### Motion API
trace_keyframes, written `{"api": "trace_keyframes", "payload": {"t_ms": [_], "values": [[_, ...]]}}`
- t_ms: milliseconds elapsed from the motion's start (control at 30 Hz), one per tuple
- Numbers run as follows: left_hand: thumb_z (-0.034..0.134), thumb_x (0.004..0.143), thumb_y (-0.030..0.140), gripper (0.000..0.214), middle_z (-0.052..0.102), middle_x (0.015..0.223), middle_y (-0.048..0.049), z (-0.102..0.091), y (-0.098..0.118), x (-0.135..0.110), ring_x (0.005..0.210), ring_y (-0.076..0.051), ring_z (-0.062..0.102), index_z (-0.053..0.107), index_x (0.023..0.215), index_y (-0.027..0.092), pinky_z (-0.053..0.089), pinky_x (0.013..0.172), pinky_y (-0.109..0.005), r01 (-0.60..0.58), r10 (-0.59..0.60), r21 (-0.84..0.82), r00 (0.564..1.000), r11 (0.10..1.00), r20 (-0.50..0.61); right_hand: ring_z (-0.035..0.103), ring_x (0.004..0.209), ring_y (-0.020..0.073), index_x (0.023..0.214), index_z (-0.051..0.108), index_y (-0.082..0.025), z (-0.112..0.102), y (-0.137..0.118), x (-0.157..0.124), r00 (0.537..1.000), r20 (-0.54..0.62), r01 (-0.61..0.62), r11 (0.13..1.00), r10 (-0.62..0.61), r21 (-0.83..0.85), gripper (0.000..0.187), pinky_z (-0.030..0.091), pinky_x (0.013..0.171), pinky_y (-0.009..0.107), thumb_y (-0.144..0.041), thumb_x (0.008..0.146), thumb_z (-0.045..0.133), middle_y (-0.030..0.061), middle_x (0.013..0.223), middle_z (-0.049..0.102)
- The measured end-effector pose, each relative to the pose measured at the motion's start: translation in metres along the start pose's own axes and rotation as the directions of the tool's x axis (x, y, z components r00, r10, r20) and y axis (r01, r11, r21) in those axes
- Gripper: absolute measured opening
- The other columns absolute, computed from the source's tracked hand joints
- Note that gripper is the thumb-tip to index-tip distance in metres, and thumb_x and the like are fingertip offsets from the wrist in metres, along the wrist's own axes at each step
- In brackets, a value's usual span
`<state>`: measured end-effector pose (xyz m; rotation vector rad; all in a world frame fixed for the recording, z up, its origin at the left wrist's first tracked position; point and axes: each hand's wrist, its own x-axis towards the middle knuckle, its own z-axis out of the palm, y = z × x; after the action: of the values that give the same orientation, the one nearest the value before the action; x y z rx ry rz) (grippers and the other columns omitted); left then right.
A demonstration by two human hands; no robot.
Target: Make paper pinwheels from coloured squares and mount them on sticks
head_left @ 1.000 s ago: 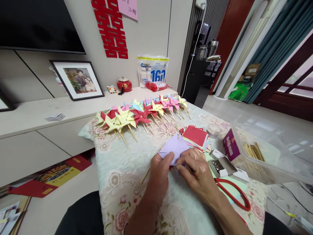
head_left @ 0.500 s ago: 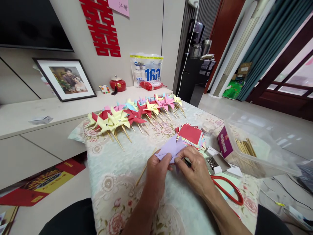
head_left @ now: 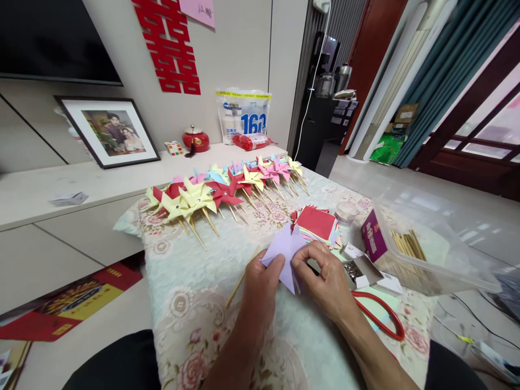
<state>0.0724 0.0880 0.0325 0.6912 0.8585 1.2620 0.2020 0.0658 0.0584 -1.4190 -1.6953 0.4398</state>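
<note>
A lilac sheet of pinwheel paper [head_left: 284, 245], cut into flaps, is held up between my hands above the table. My left hand [head_left: 262, 276] grips its left side, thumb pressed on the front. At the right edge, the fingers of my right hand [head_left: 323, 273] pinch a flap; their tips are partly hidden. Left of my left hand, a thin wooden stick [head_left: 235, 290] lies on the cloth. Beyond my right hand are a stack of coloured paper squares [head_left: 317, 223] with red on top and a small open box of metal pins [head_left: 359, 271].
Several finished paper pinwheels [head_left: 199, 197] on sticks lie along the table's far side. A clear plastic bin [head_left: 442, 271] with wooden sticks [head_left: 408, 245] stands at right. Red-handled scissors [head_left: 400, 327] lie near my right forearm. A round clear container [head_left: 346, 212] sits beside the paper stack.
The lower flap of the lilac paper, earlier folded up under my right fingers, now hangs down in a point between my hands. My right fingers have shifted slightly along the right edge.
</note>
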Motion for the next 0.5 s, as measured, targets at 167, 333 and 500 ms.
{"api": "trace_keyframes", "payload": {"t_ms": [167, 333, 500], "values": [[0.077, 0.062, 0.025, 0.037, 0.074, 0.082, -0.0023, 0.004, 0.012, 0.000, 0.075, -0.021, 0.066, 0.072, 0.097, 0.016, 0.049, 0.071, -0.030, 0.005, -0.012, -0.101, 0.997, 0.995, -0.076, 0.058, 0.085, 0.0206, 0.086, 0.068, -0.021, 0.000, 0.001, -0.001, 0.991, 0.003, 0.130, 0.990, -0.131, 0.061, 0.008, 0.043, 0.078, 0.036, -0.015, 0.087, 0.062, 0.0031, 0.087, 0.066], [0.075, 0.065, 0.024, 0.030, 0.074, 0.082, -0.0030, 0.002, 0.013, 0.000, 0.078, -0.022, 0.067, 0.072, 0.094, 0.016, 0.050, 0.073, -0.031, -0.028, 0.022, -0.093, 0.997, 0.995, -0.068, 0.057, 0.087, 0.0221, 0.095, 0.069, -0.022, 0.004, 0.003, -0.004, 0.960, 0.090, 0.266, 0.964, -0.264, -0.018, 0.019, 0.041, 0.080, 0.038, -0.008, 0.087, 0.059, 0.0039, 0.087, 0.064], [0.075, 0.065, 0.022, 0.026, 0.072, 0.080, -0.0018, 0.002, 0.011, 0.001, 0.076, -0.020, 0.064, 0.070, 0.090, 0.017, 0.051, 0.074, -0.030, -0.032, 0.026, -0.100, 0.998, 0.994, -0.063, 0.055, 0.087, 0.0227, 0.093, 0.069, -0.024, 0.003, 0.000, -0.006, 0.948, 0.171, 0.288, 0.952, -0.268, -0.103, 0.018, 0.040, 0.079, 0.039, -0.009, 0.087, 0.060, 0.0036, 0.087, 0.062]]}}
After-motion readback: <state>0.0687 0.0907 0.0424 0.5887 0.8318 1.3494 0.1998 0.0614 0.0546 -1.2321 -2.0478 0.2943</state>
